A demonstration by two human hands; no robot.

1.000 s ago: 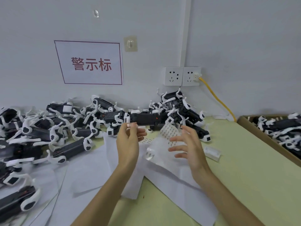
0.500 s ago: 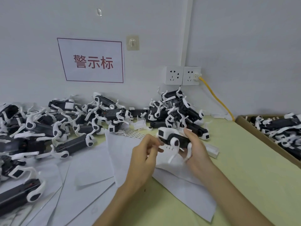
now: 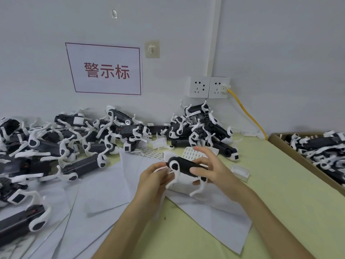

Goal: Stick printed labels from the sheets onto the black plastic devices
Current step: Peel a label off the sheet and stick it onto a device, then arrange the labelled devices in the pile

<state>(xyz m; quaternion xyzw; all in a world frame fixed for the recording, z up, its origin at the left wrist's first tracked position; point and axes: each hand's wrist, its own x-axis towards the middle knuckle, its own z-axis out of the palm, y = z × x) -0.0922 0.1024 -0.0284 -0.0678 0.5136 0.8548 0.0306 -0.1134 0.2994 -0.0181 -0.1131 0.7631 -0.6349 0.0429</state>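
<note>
Black plastic with white fittings, the device [image 3: 186,166] is held off the table [image 3: 283,193] over its middle, lying roughly level, its white-capped end to the left and two thin white curved arms hanging beneath it. The right hand [image 3: 214,170] grips the dark body from the right, thumb on the near side and fingers [image 3: 202,149] arched over the top, loosely spread. The left hand [image 3: 155,177] meets the white-capped end with its fingers bent close together, thumb and fingertips pinched on the white part there; whether a label sits between them cannot be told. Just behind the device, a label sheet [image 3: 194,153] printed with rows of small marks lies flat, and a second strip [image 3: 151,152] lies to its left. Under and around the hands, plain white paper sheets [image 3: 104,189] overlap and reach the table's near left corner. A heap of devices [image 3: 61,146] of the same kind fills the left side and runs along the far edge against the wall. At the right edge, a cardboard box [image 3: 298,157] holds more of them. A small clear plastic piece [image 3: 240,171] rests on the yellow-green surface just right of the right hand.
</note>
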